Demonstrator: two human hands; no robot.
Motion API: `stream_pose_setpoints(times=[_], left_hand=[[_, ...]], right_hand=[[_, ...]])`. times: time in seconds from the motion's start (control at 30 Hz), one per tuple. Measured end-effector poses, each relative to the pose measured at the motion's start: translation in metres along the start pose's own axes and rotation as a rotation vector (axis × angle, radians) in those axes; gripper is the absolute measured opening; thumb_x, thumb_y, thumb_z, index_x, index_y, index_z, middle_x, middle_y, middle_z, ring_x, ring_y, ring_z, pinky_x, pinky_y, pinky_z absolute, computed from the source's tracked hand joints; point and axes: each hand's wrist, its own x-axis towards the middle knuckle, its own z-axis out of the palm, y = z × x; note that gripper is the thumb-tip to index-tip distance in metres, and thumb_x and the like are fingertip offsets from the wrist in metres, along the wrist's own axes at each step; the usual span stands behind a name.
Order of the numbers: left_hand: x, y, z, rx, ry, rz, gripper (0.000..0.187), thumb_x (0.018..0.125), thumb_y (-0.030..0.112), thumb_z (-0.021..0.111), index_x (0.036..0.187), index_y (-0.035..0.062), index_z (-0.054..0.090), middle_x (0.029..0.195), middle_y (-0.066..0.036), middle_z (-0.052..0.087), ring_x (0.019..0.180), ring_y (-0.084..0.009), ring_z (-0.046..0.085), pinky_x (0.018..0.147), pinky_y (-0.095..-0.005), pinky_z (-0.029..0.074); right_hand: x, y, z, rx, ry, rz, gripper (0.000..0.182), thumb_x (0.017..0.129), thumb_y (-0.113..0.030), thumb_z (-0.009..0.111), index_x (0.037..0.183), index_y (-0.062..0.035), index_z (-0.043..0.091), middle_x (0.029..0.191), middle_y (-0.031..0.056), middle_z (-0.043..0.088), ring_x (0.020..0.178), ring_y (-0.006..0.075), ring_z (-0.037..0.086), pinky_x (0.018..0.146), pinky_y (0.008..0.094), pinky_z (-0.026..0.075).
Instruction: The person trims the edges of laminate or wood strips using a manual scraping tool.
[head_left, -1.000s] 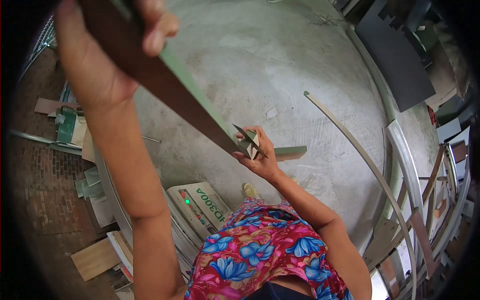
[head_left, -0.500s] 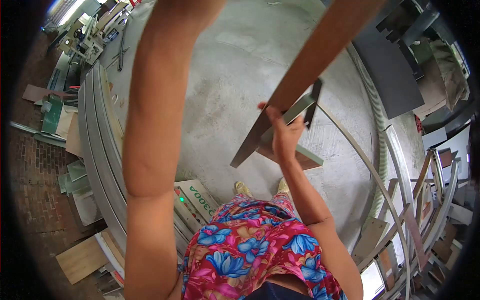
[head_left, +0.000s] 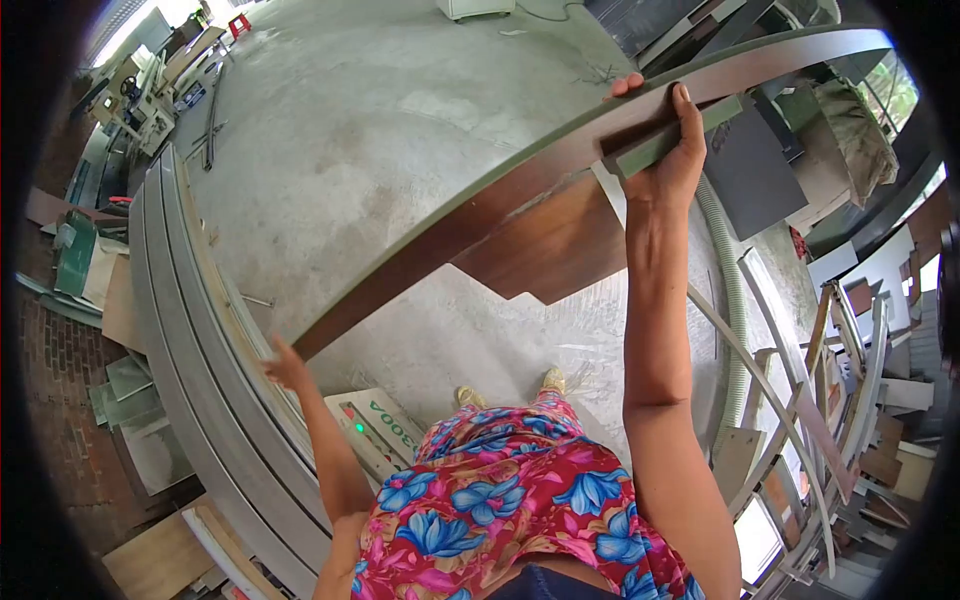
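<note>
- Stack of long grey-green boards: lies along the left, beside the concrete floor.
- Left hand: low, at the lower end of the plank; grip cannot be told.
- White control box with green lettering: on the floor by the person's feet.
- Long brown wooden plank with green edge: held slanting, lower left to upper right, above the floor.
- Right hand: raised, fingers closed over the plank's upper part and 1 short green strip.

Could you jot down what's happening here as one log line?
left hand: holds low end of panel | right hand: grips high end with green strip | below: concrete floor
</note>
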Motion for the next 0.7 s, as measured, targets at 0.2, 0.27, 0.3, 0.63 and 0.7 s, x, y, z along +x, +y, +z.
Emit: stream_pose_setpoints(times=[0.2,0.27,0.3,0.63,0.7], left_hand=[[0.017,0.053,-0.064,-0.525,0.296,-0.039,0.09,0.075,0.049,0.063,0.134,-0.0077,0.026,0.135,-0.03,0.032,0.122,-0.0399,0.039,0.093,-0.0513,0.04],[0.029,0.06,-0.077,-0.676,0.33,-0.12,0.075,0.076,0.04,0.063,0.128,-0.0073,0.036,0.129,-0.027,0.039,0.116,-0.0371,0.045,0.087,-0.0478,0.045],[0.02,0.074,-0.094,-0.783,0.278,-0.116,0.071,0.076,0.038,0.063,0.126,-0.0062,0.038,0.127,-0.026,0.041,0.115,-0.0363,0.045,0.086,-0.0478,0.045],[0.043,0.096,-0.197,-0.893,0.393,0.208,0.045,0.08,0.029,0.06,0.115,0.0027,0.051,0.118,-0.019,0.047,0.11,-0.0349,0.048,0.088,-0.0484,0.044],[0.019,0.147,-0.231,-1.01,0.459,0.119,0.039,0.082,0.029,0.057,0.113,0.0044,0.054,0.121,-0.017,0.046,0.111,-0.0348,0.048,0.087,-0.0473,0.046]], right_hand=[[0.03,0.015,-0.021,0.199,0.077,0.054,0.03,0.084,-0.019,0.056,0.104,-0.0009,0.044,0.096,0.0197,0.057,0.09,0.0325,0.058,0.083,0.0423,0.049],[0.039,0.024,-0.03,0.239,0.114,0.064,0.03,0.083,-0.018,0.056,0.105,-0.0021,0.044,0.096,0.0197,0.058,0.091,0.0325,0.058,0.082,0.0422,0.049],[0.044,0.028,-0.035,0.248,0.127,0.074,0.03,0.083,-0.018,0.057,0.105,-0.0027,0.044,0.096,0.0196,0.058,0.091,0.0325,0.058,0.082,0.0421,0.05],[0.078,0.128,-0.118,0.404,0.407,0.29,0.026,0.086,-0.026,0.054,0.099,-0.0056,0.044,0.091,0.0163,0.057,0.083,0.0306,0.058,0.079,0.0436,0.049],[0.077,0.154,-0.129,0.425,0.528,0.362,0.028,0.087,-0.03,0.052,0.102,-0.0081,0.043,0.09,0.016,0.056,0.081,0.0286,0.059,0.082,0.0497,0.046]])
